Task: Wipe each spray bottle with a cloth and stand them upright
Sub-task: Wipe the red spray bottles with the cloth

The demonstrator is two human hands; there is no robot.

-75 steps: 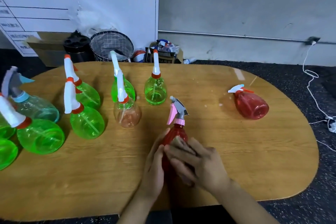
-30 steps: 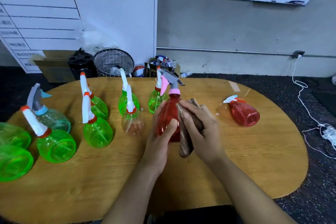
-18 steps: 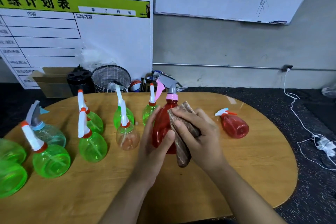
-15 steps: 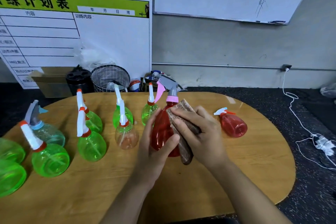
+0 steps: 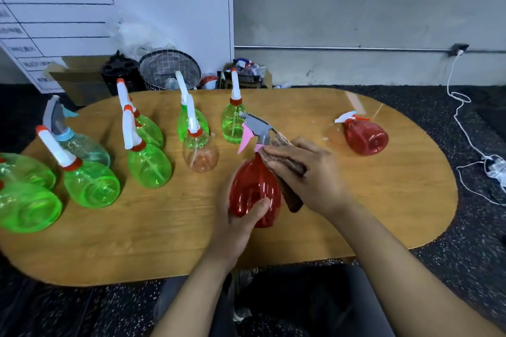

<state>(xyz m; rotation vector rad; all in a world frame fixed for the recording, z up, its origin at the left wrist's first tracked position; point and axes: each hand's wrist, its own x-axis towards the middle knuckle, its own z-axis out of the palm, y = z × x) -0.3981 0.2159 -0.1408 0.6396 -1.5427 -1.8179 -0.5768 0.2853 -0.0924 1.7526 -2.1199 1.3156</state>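
Observation:
A red spray bottle with a grey head and pink trigger is held upright over the wooden table, near its front edge. My left hand grips its lower body, thumb across the front. My right hand holds a brown cloth pressed against the bottle's right shoulder and neck. Another red bottle sits at the right, its base facing me. Several green bottles, such as the green bottle, stand to the left with a pale orange bottle and a blue-tinted bottle.
Behind the table are a wire waste basket, a black bin, a cardboard box and a whiteboard. A white cable runs across the dark floor on the right.
The red bottle has come down lower and nearer to me. My right hand with the cloth has shifted up to the bottle's neck. The camera has tilted down.

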